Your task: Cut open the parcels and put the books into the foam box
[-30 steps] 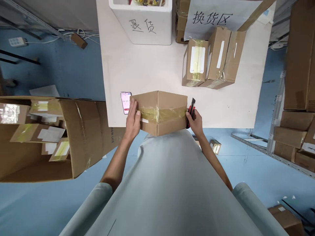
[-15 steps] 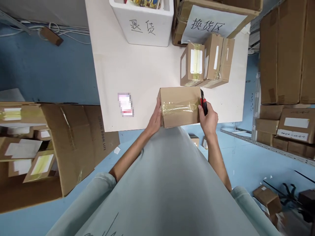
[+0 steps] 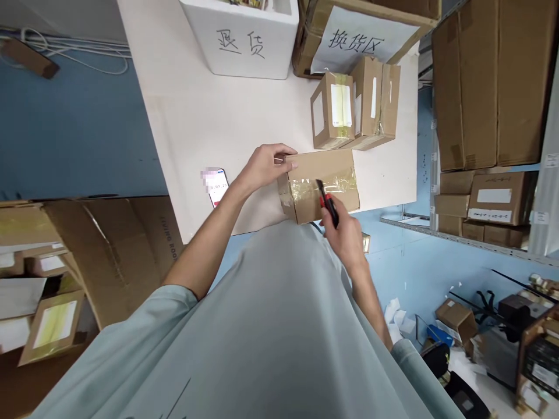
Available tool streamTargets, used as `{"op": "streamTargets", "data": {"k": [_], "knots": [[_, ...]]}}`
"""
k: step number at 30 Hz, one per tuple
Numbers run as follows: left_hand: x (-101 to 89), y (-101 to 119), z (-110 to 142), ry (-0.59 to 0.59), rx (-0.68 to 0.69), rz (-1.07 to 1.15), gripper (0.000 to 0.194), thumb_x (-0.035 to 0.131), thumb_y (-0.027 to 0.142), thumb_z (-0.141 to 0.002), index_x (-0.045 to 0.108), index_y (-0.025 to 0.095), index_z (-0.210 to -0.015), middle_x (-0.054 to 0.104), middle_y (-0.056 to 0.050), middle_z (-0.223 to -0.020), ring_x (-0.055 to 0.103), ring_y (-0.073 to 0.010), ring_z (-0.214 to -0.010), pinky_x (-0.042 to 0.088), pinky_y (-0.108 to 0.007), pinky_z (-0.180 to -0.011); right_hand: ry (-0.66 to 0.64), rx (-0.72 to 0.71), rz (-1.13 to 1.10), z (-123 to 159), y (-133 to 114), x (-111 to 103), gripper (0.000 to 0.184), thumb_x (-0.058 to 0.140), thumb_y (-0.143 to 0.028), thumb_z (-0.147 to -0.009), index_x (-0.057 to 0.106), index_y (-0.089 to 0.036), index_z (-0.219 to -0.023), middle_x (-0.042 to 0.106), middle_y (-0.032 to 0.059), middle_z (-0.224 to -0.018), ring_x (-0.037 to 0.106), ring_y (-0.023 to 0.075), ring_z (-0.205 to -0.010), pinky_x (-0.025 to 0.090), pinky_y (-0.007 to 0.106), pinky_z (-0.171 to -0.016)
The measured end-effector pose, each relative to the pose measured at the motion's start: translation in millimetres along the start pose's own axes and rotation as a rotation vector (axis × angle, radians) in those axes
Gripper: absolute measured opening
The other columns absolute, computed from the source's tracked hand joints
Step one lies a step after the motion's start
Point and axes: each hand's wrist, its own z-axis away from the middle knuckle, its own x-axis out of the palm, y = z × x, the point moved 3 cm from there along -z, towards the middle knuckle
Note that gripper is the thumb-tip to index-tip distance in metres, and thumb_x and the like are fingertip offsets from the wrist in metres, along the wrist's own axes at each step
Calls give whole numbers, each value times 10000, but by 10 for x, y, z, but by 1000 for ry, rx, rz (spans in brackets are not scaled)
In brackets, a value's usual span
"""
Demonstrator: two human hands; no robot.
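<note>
A small cardboard box (image 3: 325, 205) lies at the front edge of the white table, a strip of clear yellowish tape running along its top. My left hand (image 3: 267, 166) grips its far left corner, the thumb on the top face and the other fingers around the back. In my right hand (image 3: 345, 233) is a red and black box cutter (image 3: 329, 203), wrapped by the fingers. Its dark tip is over the taped strip; whether it touches the tape I cannot tell.
Taped boxes (image 3: 332, 110) stand at the right of the table (image 3: 183, 116), before a large labelled carton (image 3: 362, 43) and a white foam bin (image 3: 240, 46). A phone (image 3: 218, 185) lies left. An open carton (image 3: 117, 256) with parcels is lower left, shelving (image 3: 471, 230) right.
My left hand has moved from the box's left side up to its far left corner. My right hand has left the right side and brought the box cutter over the tape.
</note>
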Motion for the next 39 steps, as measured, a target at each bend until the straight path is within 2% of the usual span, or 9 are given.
{"op": "streamTargets", "data": {"k": [2,5,9,17,22,29,32,35,39], "knots": [[1,13,-9,-18,-15,3,306,879,410,-922,858,214,-1156,851,-105,-1247,783,-285,-1171,616,-490,-1155,-59,-2,22,78,-164,155,582,463,-423,-1166,523,-277,-1726,885,78,-1191,849,304,-939,626,359,-843],[18,13,42,-25,-18,-6,264,860,354,-908,853,217,-1133,856,-94,-1230,786,-274,-1147,616,-475,-1142,-91,0,115,87,-340,334,586,473,-387,-1168,517,-282,-1743,878,88,-1259,845,331,-1063,618,370,-895],[26,30,96,-17,4,-19,252,808,301,-910,844,219,-1145,855,-87,-1255,786,-276,-1175,607,-468,-1152,-86,9,224,34,-477,444,583,443,-367,-1190,494,-264,-1762,867,105,-1300,835,339,-1121,599,374,-931],[42,9,89,2,16,-26,252,781,271,-896,853,224,-1133,854,-78,-1238,780,-274,-1156,603,-473,-1151,-100,68,376,98,-678,403,594,362,-378,-1220,416,-254,-1799,875,115,-1207,837,319,-1045,577,349,-883],[60,4,91,18,2,-13,258,783,274,-900,855,225,-1143,853,-73,-1242,776,-269,-1157,600,-472,-1161,-160,89,430,103,-758,356,601,346,-352,-1224,383,-230,-1811,872,135,-1146,838,317,-1036,580,368,-913],[107,-6,108,44,-20,-31,263,773,270,-897,854,219,-1142,854,-66,-1248,788,-273,-1161,613,-474,-1168,-213,68,552,-48,-917,371,638,395,-191,-1179,360,-158,-1815,854,201,-1109,845,317,-1031,613,383,-878],[121,-10,118,94,-27,-26,258,766,298,-916,855,206,-1141,856,-75,-1255,794,-276,-1163,623,-468,-1158,-310,51,613,123,-864,373,697,475,-127,-1110,372,-115,-1799,849,211,-1041,850,306,-992,615,343,-818],[124,-8,113,158,-46,-22,286,749,348,-946,850,199,-1168,855,-83,-1264,794,-280,-1158,635,-474,-1142,-446,36,643,372,-671,363,743,508,-94,-1062,386,-125,-1795,850,189,-987,854,289,-929,600,313,-743],[132,-20,108,131,-59,-26,345,765,423,-953,842,200,-1204,849,-93,-1286,786,-286,-1185,636,-461,-1137,-439,6,602,539,-433,160,616,435,-218,-1168,446,-242,-1784,861,141,-1005,847,280,-880,572,324,-712]]}}
